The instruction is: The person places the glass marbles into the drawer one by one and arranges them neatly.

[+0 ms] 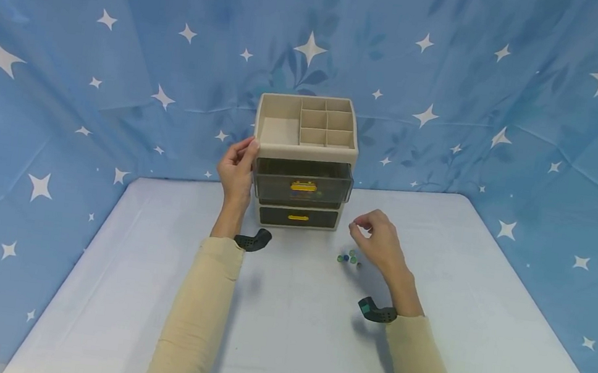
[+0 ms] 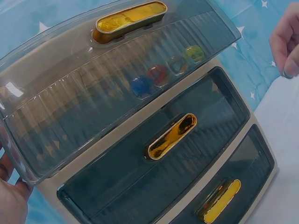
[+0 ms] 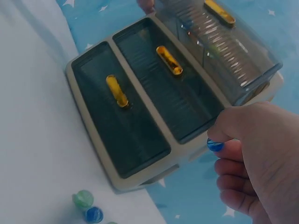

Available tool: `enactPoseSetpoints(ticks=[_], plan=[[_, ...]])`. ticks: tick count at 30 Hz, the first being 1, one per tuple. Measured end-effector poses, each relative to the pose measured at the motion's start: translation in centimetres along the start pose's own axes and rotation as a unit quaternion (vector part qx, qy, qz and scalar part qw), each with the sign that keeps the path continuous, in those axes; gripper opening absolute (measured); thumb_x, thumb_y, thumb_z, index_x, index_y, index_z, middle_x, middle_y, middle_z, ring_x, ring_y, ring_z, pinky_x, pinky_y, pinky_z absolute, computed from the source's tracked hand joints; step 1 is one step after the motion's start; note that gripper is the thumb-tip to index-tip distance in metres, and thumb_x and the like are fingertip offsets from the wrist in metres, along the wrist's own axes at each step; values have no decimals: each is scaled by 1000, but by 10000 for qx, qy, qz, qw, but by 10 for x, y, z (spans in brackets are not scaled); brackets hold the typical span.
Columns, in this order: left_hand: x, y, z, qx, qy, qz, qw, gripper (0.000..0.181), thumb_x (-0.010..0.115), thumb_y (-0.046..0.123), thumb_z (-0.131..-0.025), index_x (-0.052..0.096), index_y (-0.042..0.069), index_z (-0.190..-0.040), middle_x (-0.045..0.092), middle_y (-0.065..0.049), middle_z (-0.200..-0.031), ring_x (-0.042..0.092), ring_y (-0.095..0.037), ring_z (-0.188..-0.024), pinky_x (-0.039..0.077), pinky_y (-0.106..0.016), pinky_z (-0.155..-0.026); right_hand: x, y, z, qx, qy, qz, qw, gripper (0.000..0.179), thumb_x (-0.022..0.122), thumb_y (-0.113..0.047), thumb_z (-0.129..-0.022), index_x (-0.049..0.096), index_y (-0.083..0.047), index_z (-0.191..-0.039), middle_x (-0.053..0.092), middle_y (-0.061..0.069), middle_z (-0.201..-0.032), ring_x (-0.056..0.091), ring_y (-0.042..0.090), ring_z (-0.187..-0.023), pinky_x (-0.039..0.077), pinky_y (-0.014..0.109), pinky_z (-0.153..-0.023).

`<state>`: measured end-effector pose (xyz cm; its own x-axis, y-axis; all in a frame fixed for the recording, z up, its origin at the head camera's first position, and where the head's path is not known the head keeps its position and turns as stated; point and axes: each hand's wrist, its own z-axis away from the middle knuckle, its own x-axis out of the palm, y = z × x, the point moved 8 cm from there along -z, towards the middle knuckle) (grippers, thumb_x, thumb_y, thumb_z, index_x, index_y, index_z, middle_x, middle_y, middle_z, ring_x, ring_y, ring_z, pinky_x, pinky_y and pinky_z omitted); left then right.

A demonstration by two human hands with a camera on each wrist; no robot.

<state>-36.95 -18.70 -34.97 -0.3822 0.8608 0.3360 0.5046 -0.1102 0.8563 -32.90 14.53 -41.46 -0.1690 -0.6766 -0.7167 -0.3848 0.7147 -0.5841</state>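
Note:
A beige drawer organizer [image 1: 305, 152] stands at the back of the table, its top drawer [image 1: 276, 189] pulled out. Behind that drawer's clear front, several glass marbles lie in a row, among them a blue marble [image 2: 141, 87] and a red marble [image 2: 158, 73]. My left hand [image 1: 237, 173] holds the organizer's left side near the upper front corner. To the right of the organizer, my right hand [image 1: 378, 243] is raised above the table. Its thumb and forefinger pinch a blue marble [image 3: 215, 145]. The two lower drawers are closed.
Below my right hand lies a small group of loose marbles, including a green marble [image 3: 83, 199] and a blue marble [image 3: 94, 214]. Open compartments [image 1: 315, 119] top the organizer. A blue star-patterned curtain [image 1: 178, 72] hangs behind the white table [image 1: 282, 321].

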Motion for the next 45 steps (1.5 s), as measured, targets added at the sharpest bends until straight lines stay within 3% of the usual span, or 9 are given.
enactPoseSetpoints(ticks=[12,21,29,35,45], plan=[[1,1,2,-49,37,-48,10000,33,75,29,-90,74,6,-114,68,9,-86,53,-8,-74,44,-19,-65,-28,-34,-3,-798,845,-164,9931,13,68,-12,-92,67,-1,-99,64,15,-96,60,28,-88,53,44,-80],[0,2,1,-99,-1,39,9999,33,73,20,-92,70,-2,-118,67,13,-85,52,-9,-75,44,-19,-65,-51,-69,-9,-1556,1568,-318,9748,13,72,-9,-89,67,1,-95,66,16,-93,59,29,-88,52,41,-78],[4,27,13,-52,-13,162,9999,26,73,15,-91,73,-1,-112,68,13,-82,54,-10,-72,45,-22,-65,-63,-90,-16,-2019,2154,-313,9549,15,71,-7,-90,66,6,-96,65,20,-93,60,32,-89,52,42,-77],[4,28,13,-25,17,163,9999,26,73,15,-91,73,-2,-112,67,13,-81,53,-11,-71,44,-24,-65,-63,-94,-27,-2036,2173,-361,9539,17,72,-8,-91,67,7,-96,64,20,-92,59,32,-89,53,46,-77],[4,25,12,-64,-22,152,9999,27,73,16,-91,73,-1,-112,68,12,-83,54,-6,-71,45,-24,-66,-58,-99,-40,-2073,2037,-352,9562,20,72,-11,-92,67,7,-98,63,19,-96,59,32,-91,53,41,-79]])
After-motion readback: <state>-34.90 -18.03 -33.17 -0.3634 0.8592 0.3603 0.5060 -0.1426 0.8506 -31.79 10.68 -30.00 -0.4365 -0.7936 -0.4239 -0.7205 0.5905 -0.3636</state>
